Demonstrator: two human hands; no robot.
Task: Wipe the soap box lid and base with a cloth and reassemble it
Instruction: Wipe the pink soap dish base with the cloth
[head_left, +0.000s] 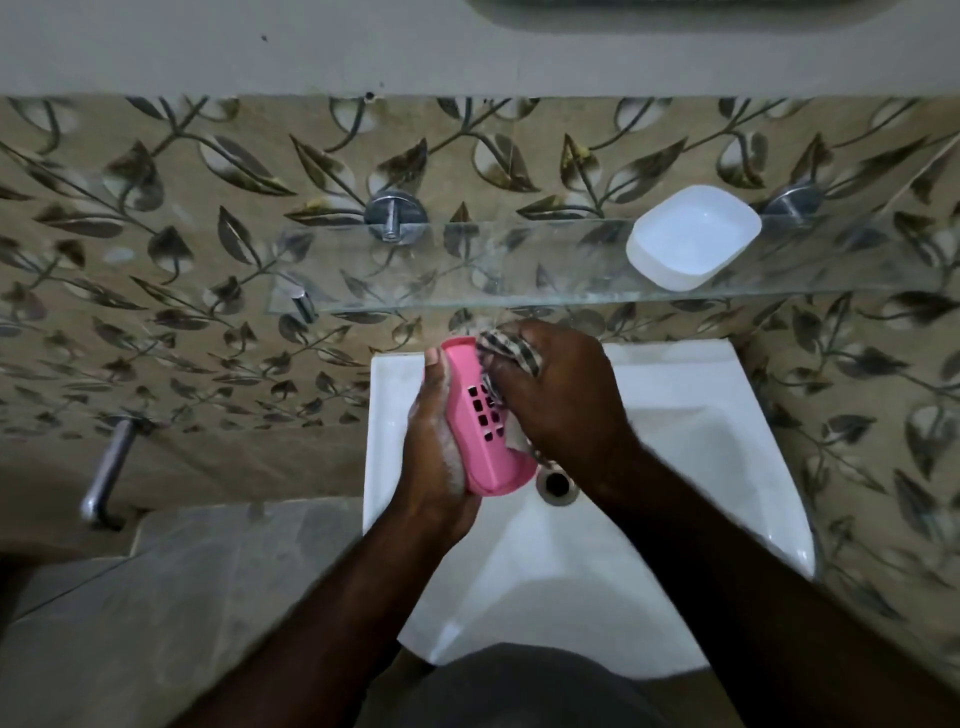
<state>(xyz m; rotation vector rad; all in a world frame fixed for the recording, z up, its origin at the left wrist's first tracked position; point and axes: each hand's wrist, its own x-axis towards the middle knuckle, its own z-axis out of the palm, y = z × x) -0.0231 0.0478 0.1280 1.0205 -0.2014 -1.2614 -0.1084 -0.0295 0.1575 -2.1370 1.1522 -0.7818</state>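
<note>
The pink oval plastic soap box part (485, 415) is long with rounded ends and a smooth, slightly glossy surface. A block of small rectangular slots is cut through its face near the middle. It is held tilted above the back left corner of the white ceramic sink (753, 467), with its lower end just beside the round drain hole (557, 483).

The left hand (436, 447) cradles it from the left side, with the palm under the long edge and the fingers curled round it. A fingertip shows at the upper end. Pale suds or wetness appear to cling to this hand.

The right hand (561, 395) has its fingers bunched round a checked brown-and-cream cloth (511, 348) and presses it against the right side of the pink face. The cloth covers part of the slots. A fold of it sticks out above the knuckles, and another bit hangs below the hand towards the drain.

The other piece, a white rounded-square plastic soap box part (693, 236), sits open side up near the right end of the clear glass shelf (467, 270), well apart from the hands. Nothing can be seen inside its hollow. The shelf is fixed by chrome round brackets (395, 213) to a beige wall tiled with a leaf pattern (182, 234). The sink bowl holds no objects that can be seen.
</note>
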